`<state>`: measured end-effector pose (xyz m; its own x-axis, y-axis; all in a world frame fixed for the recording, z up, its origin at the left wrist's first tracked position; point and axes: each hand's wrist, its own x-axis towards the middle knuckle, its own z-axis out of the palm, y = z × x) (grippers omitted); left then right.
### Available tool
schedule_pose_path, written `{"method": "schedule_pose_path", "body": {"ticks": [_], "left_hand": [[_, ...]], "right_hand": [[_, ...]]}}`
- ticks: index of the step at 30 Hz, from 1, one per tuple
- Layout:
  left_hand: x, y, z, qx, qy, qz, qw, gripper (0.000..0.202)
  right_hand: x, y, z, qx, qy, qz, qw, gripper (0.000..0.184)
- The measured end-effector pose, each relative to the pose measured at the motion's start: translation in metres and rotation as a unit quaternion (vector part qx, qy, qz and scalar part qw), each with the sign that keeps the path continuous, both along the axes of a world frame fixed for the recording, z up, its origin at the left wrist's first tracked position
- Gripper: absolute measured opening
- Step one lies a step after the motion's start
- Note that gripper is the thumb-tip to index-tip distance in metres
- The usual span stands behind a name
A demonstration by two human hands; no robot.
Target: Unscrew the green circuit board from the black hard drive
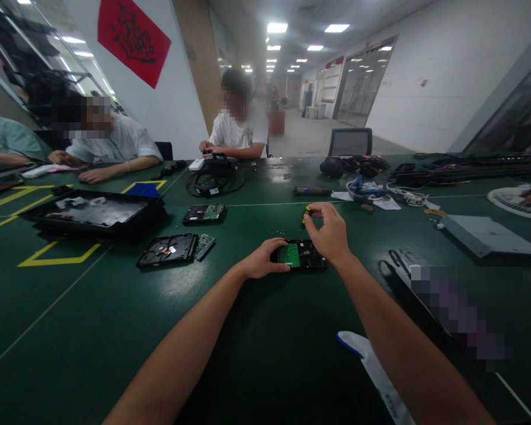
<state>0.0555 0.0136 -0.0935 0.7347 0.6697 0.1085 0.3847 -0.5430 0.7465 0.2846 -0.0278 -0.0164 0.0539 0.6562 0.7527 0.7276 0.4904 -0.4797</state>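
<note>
A hard drive (312, 257) with a green circuit board lies flat on the table in front of me. My left hand (265, 260) is closed on its left end, thumb at the near edge and fingers at the far edge. Above the drive's right part, my right hand (328, 231) pinches the yellow and black handle of a screwdriver (307, 215), held upright with its shaft pointing down at the drive. Where the tip meets the drive is too small to make out. Several tiny screws (281, 232) lie just beyond the drive.
Left of me are another hard drive (167, 250), a loose circuit board (204, 245), a third drive (204, 213) and a black tray (92, 212). A grey metal box (491, 236) sits right, a white-and-blue item (371, 366) near my right forearm. Co-workers sit across the table.
</note>
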Motion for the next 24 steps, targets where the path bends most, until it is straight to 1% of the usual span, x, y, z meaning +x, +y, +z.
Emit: {"method": "schedule_pose_path", "body": {"ticks": [4,8,11,14,17,20,24], "left_hand": [[0.0004,0.0007,-0.0018,0.002,-0.002,-0.001,1.0,0.085],[0.0008,0.0012,-0.0038,0.008,-0.003,0.005,1.0,0.085],[0.0002,0.0009,-0.0033,0.005,-0.003,0.0,1.0,0.085],[-0.0003,0.0004,-0.0023,0.001,0.001,0.005,1.0,0.085],[-0.0003,0.0002,-0.0019,0.002,0.002,0.006,1.0,0.085],[-0.0001,0.0002,-0.0019,-0.001,0.003,0.006,1.0,0.085],[0.0002,0.0006,-0.0022,0.002,-0.001,0.003,1.0,0.085]], "right_hand": [[0.0003,0.0006,-0.0005,-0.008,-0.002,0.005,1.0,0.017],[-0.0009,-0.0006,0.0012,0.011,-0.023,0.002,1.0,0.018],[-0.0009,-0.0002,0.0004,0.014,-0.007,-0.003,1.0,0.018],[-0.0008,0.0002,-0.0001,-0.001,0.013,0.006,1.0,0.018],[-0.0013,-0.0008,0.0015,-0.004,0.002,0.018,1.0,0.016],[-0.0013,-0.0011,0.0023,0.004,-0.012,0.014,1.0,0.017],[-0.0007,0.0004,-0.0002,-0.004,0.011,0.009,1.0,0.018]]}}
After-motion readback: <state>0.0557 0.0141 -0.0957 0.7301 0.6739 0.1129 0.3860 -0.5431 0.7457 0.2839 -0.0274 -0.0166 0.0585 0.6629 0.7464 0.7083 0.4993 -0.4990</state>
